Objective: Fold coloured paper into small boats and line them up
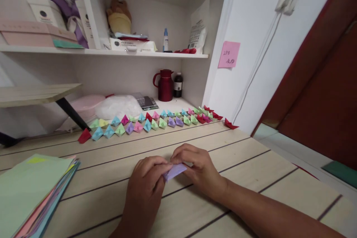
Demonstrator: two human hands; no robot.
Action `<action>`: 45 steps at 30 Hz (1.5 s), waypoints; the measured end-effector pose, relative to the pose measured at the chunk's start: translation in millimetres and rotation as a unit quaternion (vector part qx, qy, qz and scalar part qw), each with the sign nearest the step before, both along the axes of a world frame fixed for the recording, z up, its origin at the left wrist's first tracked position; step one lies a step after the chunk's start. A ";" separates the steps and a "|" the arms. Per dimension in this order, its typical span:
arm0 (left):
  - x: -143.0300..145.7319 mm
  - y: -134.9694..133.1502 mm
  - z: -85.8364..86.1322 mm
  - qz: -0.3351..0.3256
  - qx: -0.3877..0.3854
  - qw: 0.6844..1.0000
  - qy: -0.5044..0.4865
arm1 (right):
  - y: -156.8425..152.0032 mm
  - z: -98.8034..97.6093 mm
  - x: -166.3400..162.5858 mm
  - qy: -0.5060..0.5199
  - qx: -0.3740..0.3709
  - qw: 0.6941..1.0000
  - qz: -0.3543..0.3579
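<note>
A small folded piece of purple paper (175, 171) is held between both hands, above the middle of the wooden table (240, 178). My left hand (150, 174) pinches its left end, the thumb and fingers closed on it. My right hand (196, 167) grips the upper right side, with the fingertips bent over the top edge. Part of the paper is covered by the fingers. Beyond the hands, several folded paper boats (147, 125) in many colours stand in rows along the table's far side.
At the left lies a stack of coloured paper (33, 186), green on top. A dark red jug (165, 86) and a brown bottle (177, 84) stand in the shelf behind. A black-legged wooden stand (36, 95) reaches over the back left. A pink note (229, 54) is stuck on the wall.
</note>
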State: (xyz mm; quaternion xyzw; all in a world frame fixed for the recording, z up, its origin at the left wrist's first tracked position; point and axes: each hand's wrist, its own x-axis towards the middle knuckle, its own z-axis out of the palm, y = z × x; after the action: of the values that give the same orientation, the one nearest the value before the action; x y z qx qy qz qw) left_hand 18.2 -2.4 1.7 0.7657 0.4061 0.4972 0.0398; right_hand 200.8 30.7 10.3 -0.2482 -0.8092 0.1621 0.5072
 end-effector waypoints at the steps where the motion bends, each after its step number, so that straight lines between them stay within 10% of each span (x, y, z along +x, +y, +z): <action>1: 0.4 -0.8 0.2 0.009 0.027 1.000 0.012 | -1.4 2.4 1.7 -0.010 0.046 0.999 -0.007; 9: 0.5 -2.8 -1.3 0.003 0.068 0.997 0.036 | -2.8 9.3 7.9 -0.022 0.131 0.990 -0.048; 20: 3.6 11.8 0.8 0.023 -0.297 0.936 -0.189 | 4.0 -1.8 -2.1 -0.011 -0.247 0.968 0.032; 33: 8.7 10.9 -3.2 0.016 -0.320 0.944 -0.079 | 4.3 2.4 3.2 -0.025 -0.384 0.923 0.027; 45: -8.3 23.9 -20.3 0.104 -0.224 0.965 0.084 | 12.7 -12.1 3.4 -0.306 -0.160 0.928 -0.137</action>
State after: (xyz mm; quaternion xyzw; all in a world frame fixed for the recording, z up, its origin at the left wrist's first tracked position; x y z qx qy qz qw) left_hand 9.9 21.5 -18.6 0.7297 0.5865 0.3289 0.1240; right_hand 204.1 43.4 -1.8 -0.4725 -0.8465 0.1344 0.2054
